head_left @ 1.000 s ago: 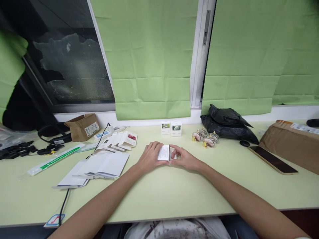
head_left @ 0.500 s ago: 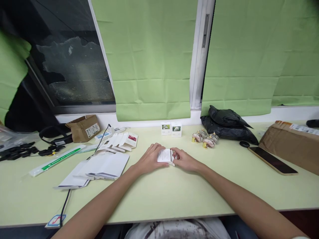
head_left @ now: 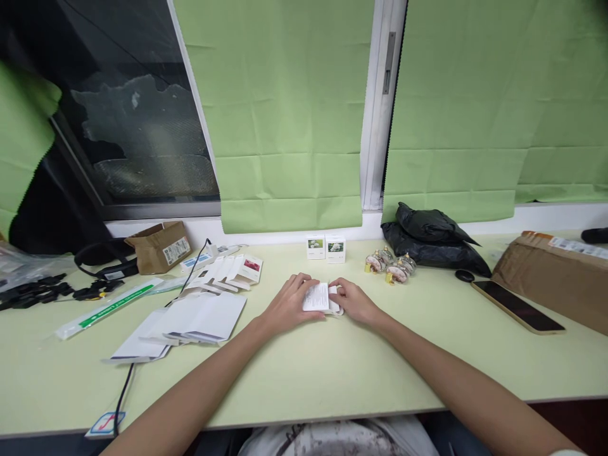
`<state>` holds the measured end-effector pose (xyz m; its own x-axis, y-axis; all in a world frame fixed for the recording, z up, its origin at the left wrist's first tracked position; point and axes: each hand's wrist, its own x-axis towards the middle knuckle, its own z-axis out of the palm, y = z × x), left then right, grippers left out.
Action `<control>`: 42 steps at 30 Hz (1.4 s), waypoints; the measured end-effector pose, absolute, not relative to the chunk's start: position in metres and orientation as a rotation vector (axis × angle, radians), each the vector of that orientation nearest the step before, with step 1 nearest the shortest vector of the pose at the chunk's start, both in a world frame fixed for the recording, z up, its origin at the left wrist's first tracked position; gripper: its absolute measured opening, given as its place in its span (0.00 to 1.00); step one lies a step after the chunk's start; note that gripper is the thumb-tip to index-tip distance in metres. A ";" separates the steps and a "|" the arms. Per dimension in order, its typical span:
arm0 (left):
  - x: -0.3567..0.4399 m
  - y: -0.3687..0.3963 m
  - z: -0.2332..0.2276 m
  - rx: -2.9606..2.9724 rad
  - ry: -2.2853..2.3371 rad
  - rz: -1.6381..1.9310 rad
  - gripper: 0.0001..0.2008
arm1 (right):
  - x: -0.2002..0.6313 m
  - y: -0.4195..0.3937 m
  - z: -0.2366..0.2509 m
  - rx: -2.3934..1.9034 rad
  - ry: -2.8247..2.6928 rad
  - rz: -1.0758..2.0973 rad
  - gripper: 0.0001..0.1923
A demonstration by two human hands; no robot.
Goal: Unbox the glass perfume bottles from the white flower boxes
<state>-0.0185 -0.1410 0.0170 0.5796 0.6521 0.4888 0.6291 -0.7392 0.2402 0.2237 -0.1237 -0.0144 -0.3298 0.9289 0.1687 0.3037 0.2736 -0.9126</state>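
Small white box [head_left: 317, 296] now lower than a second ago, near the tabletop [head_left: 332, 367]; left hand [head_left: 287, 305] and right hand [head_left: 355, 303] fingers both grasping it, right working the end flap.

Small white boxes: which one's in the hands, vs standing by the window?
The box at mid-table, held between left hand and right hand, printed text facing up. The other two stand upright by the window, untouched, flower pictures facing front.

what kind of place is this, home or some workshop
Probably a small packing workbench by a window. Flat white cartons lie stacked, two finished little boxes stand at the back, and both hands, left hand and right hand, hold a small white box.
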 end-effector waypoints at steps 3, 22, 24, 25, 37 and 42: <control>-0.020 -0.137 0.017 2.741 1.137 0.831 0.37 | 0.230 -0.119 -0.012 -1.211 -1.894 0.917 0.14; -0.070 -0.113 0.036 2.713 1.526 0.723 0.34 | 0.273 -0.103 -0.001 -1.882 -2.072 0.201 0.14; -0.069 -0.112 0.036 2.675 1.625 0.860 0.33 | 0.272 -0.106 -0.001 -1.893 -2.072 0.184 0.13; -0.067 -0.113 0.036 2.618 1.666 0.957 0.33 | 0.271 -0.107 -0.001 -1.903 -2.070 0.179 0.13; -0.016 -0.132 0.035 1.076 0.793 1.228 0.38 | 0.229 -0.141 0.014 -1.264 -1.810 0.461 0.13; -0.011 -0.140 0.033 1.066 0.693 1.190 0.31 | 0.203 -0.157 0.005 -0.973 -1.669 1.283 0.21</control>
